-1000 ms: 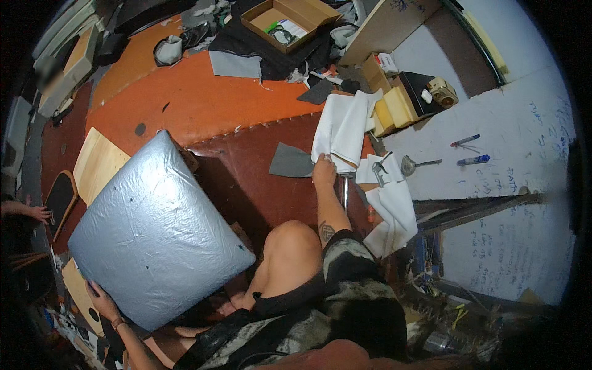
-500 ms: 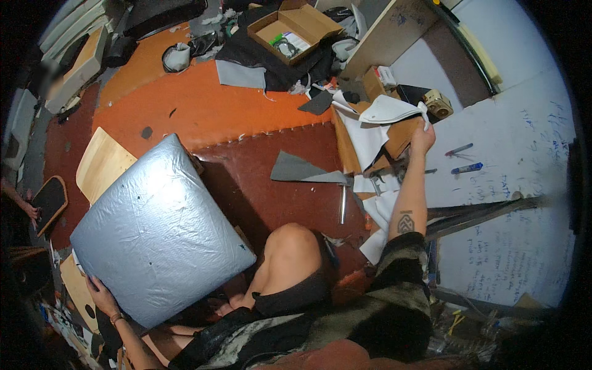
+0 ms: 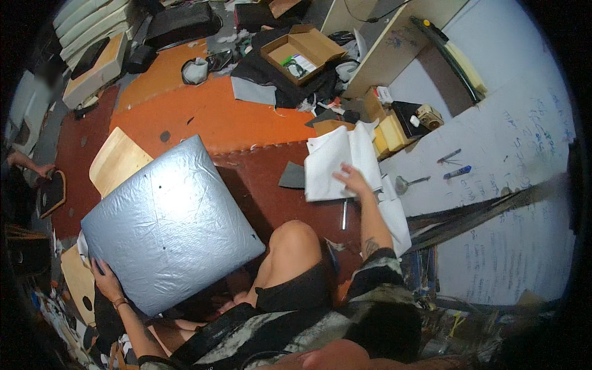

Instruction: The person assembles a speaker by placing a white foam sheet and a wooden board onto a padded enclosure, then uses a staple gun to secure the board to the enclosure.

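While left hand grips grey cushion, right hand holds white sheet.

A messy workshop, orange and dark red floor mats in the middle, stacked foam pads upper left, wood boards at left, open cardboard box at top, tools on a white board at right

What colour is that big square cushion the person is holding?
Silver-grey, with a shiny plastic-looking cover; the cushion shows clearly in the head view, held by the left hand.
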`<state>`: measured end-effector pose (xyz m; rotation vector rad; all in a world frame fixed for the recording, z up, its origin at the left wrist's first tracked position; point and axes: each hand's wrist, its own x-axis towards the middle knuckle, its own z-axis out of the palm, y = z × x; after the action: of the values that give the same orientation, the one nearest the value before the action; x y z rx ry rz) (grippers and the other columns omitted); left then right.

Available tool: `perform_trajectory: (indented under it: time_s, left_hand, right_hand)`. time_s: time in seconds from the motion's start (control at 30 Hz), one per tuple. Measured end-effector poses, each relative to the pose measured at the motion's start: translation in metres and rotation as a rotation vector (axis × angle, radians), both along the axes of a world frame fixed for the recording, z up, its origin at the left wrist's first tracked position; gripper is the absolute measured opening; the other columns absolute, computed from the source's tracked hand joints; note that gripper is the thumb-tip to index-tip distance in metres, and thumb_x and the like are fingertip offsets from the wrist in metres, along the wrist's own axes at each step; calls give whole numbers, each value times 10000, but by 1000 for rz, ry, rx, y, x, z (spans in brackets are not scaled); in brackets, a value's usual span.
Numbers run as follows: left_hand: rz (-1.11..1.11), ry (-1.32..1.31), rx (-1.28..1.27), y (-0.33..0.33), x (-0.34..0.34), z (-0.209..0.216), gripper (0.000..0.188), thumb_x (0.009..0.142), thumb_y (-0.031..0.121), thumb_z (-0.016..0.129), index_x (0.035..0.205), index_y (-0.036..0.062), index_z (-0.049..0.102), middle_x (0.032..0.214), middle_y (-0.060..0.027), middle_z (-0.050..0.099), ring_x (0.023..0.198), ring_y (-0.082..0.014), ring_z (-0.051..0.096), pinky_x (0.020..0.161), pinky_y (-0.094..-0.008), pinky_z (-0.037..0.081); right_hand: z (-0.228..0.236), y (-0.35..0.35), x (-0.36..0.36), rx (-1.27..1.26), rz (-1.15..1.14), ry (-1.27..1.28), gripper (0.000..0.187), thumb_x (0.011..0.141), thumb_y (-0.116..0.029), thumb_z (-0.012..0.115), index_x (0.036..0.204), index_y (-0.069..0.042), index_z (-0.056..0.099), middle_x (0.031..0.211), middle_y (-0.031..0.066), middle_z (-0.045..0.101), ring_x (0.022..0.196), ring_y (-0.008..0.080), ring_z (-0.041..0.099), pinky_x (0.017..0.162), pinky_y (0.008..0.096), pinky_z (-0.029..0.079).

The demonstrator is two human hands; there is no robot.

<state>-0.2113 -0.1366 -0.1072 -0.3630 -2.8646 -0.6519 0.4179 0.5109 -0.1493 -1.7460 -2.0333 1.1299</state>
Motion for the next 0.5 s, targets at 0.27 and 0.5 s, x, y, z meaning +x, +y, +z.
perform_trajectory:
  time_s: [0.27,0.5]
  left_hand:
    - [1,-43,-25,-9,-6,-12,578,1068,431,498,1493,40,517,1507,-219,548,1382,-408,520,1137,-438,406]
    - [-62,-131,-132,-47,-40,-11,658,1110,444,398,1556,-40,387,1592,-253,427,1473,-402,411,1213,-402,323]
  right_hand:
    - [-96,-183,167,194,-486,-296,348,849,-325,790,1037,-32,781,1074,177,763,1014,331,721,896,430,563]
    - [-40,-229,258,203,-1259,-455,566,861,-314,784,1304,4,632,1208,267,701,1121,430,677,980,502,535]
